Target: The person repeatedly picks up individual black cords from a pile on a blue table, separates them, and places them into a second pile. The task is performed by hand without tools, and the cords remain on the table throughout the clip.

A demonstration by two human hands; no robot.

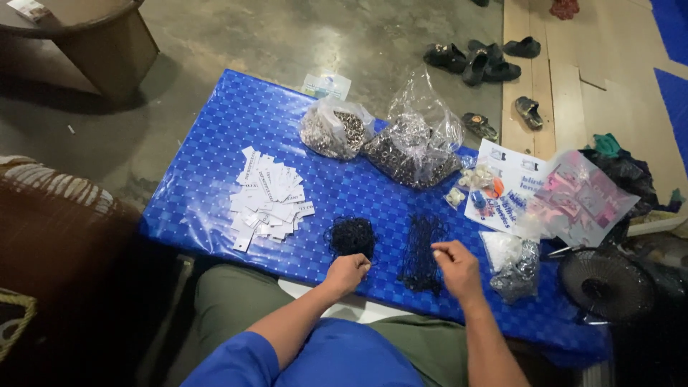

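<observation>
— So, where are the hands?

— Both at the near edge of the bench [215,136], which is covered in a blue checked sheet. The left hand [347,273] is curled, fingertips pressed together on the lower edge of a round tangle of dark string [351,235]. It lies just beyond the knuckles, touching them.

— And the right?

— The right hand [456,266] has thumb and forefinger pinched; something thin may be between them, too fine to tell. Just to its left lies a bundle of dark cords [422,252], its long axis running away from the person. That hand is the nearer to it.

— Anything else around?

— A heap of white tags [266,198] off to the left, well apart. Two clear bags of small metal pieces [373,140] at the far side.
</observation>
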